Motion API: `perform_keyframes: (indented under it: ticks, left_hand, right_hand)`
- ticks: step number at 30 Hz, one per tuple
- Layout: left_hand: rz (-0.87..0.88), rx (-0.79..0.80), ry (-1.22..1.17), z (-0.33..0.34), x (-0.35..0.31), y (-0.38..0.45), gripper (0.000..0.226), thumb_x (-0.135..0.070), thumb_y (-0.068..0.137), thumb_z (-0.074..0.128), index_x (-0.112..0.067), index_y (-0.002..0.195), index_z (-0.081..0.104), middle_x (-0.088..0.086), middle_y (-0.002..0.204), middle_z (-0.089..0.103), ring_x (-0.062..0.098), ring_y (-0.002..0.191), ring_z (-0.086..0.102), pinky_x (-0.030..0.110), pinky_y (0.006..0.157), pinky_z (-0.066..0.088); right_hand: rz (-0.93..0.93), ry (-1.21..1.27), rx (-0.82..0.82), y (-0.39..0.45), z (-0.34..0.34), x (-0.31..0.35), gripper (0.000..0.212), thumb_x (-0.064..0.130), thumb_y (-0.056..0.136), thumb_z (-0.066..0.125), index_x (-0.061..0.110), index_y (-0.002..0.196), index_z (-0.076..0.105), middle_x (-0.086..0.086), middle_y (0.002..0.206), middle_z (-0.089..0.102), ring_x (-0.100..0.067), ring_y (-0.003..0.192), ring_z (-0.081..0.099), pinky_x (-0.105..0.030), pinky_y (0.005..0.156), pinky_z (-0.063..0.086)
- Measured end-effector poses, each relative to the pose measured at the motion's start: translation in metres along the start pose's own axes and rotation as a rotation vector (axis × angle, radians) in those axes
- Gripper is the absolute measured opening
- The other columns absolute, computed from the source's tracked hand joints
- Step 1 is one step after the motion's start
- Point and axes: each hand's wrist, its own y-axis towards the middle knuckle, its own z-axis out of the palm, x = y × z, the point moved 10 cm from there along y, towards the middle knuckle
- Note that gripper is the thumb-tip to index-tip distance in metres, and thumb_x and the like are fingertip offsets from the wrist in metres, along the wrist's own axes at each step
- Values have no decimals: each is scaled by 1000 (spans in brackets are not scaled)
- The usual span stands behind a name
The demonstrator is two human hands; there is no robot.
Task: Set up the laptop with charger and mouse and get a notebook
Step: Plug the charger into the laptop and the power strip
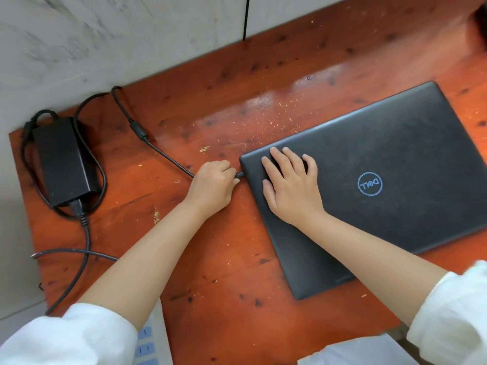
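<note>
I judged the task to be at its first part only: the laptop [369, 185] lay closed on the wooden table [237, 75], in the right half of the frame, and the charger was just being connected to it. My left hand [213, 185] was closed around the charger plug [239, 175], pinching it with the fingertips, and the plug touched the left side edge of the laptop near its upper left corner; whether it was fully seated I could not tell. My right hand [290, 185] lay open and flat on the lid, near the same corner, holding the machine steady. The charger brick [64, 160] rested in the upper left of the frame, well apart from the laptop, with its cable [168, 156] running across the table to the plug. No mouse and no notebook appeared, and the lid was not yet opened, so I believed most of the task remained. The long axis of the laptop ran diagonally, from lower left to upper right, and the plug pointed to the right, into the side edge.
</note>
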Motion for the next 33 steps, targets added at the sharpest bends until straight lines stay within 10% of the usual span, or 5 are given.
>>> perform_keyframes:
  ticks: [6,15,22,26,33]
  left_hand:
    - [-228,50,80,10,13,-5,21,-14,92,53,0,105,63,18,103,64,33,99,58,41,81,44]
    - [-1172,-94,-228,8,44,-151,73,-34,84,64,-8,141,27,13,146,36,32,135,31,44,110,31]
    - [-1238,-59,-315,19,47,-180,69,-30,79,71,-9,134,36,14,133,51,32,124,47,43,100,41]
    - [-1113,9,-244,18,49,-198,30,-20,93,52,-7,120,50,16,124,59,35,115,52,41,94,41]
    - [-825,-214,-230,-58,54,-247,30,-20,93,52,-5,118,49,20,112,64,37,104,58,41,81,47]
  right_hand:
    - [4,116,28,-2,3,-2,39,20,78,63,4,114,60,-18,125,61,-34,117,55,-56,97,40]
    - [-137,152,196,-6,11,13,54,37,91,43,6,134,35,-17,148,32,-31,138,23,-53,110,16]
    - [-119,87,369,-13,27,-1,57,38,94,34,10,141,20,-13,155,11,-29,143,4,-52,115,6]
    - [-144,183,453,-26,16,31,47,32,93,40,10,134,34,-13,152,19,-27,142,8,-54,115,6]
    - [-248,269,507,-89,24,122,46,27,92,43,14,136,35,-7,153,23,-23,143,10,-50,116,9]
